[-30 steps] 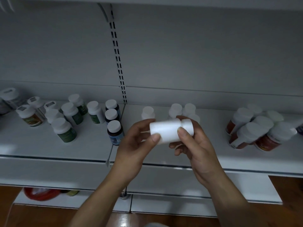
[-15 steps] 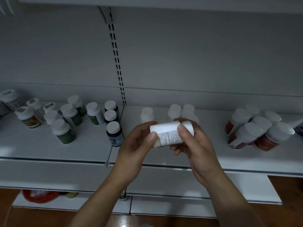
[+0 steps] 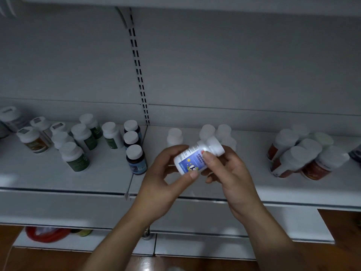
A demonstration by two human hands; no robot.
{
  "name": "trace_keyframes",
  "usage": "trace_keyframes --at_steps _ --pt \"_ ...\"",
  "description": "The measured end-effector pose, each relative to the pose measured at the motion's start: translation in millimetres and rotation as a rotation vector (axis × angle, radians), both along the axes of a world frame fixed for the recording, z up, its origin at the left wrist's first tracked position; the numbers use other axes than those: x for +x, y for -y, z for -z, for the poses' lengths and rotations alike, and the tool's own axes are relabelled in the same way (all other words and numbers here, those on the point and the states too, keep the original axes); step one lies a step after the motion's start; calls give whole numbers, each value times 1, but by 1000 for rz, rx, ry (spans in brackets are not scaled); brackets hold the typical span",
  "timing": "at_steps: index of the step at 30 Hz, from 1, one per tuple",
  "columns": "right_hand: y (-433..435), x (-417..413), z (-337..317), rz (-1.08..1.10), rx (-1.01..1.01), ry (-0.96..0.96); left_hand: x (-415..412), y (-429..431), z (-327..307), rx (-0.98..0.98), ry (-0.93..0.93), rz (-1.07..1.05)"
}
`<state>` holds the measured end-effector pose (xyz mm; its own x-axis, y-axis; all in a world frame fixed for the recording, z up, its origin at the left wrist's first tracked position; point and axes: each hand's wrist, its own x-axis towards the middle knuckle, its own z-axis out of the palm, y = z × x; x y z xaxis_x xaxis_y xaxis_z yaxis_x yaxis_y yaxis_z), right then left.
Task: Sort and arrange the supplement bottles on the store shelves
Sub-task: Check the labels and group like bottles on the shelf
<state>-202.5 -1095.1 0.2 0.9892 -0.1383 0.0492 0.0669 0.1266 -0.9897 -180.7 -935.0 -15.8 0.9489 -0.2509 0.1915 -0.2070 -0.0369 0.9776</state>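
Both hands holding bottle [image 3: 196,157] tilted above shelf [image 3: 97,178] front: left hand [image 3: 166,177] pinching its base, right hand [image 3: 228,171] gripping near cap. Blue label facing up.

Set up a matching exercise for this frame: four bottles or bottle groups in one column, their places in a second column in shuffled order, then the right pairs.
Column 1
1. blue-label bottle
2. green-label bottles
3. red-label bottles
4. dark bottles

Column 2
A. clustered at the right end of the shelf
B. lined up front to back, just left of the slotted upright
C. held tilted between the left hand and the right hand
D. standing loosely scattered on the left shelf section

Pairs: 1-C, 2-D, 3-A, 4-B
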Motion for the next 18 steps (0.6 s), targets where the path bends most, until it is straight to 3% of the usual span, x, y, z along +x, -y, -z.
trace_keyframes --at_steps 5,12,18 --pt "0 1 -1 -27 -22 13 -3 4 -7 -95 -104 -19" --pt "0 6 -2 41 -22 22 -1 2 1 53 -132 20" --pt "-1 9 8 48 -345 48 6 0 5 238 -133 -6"
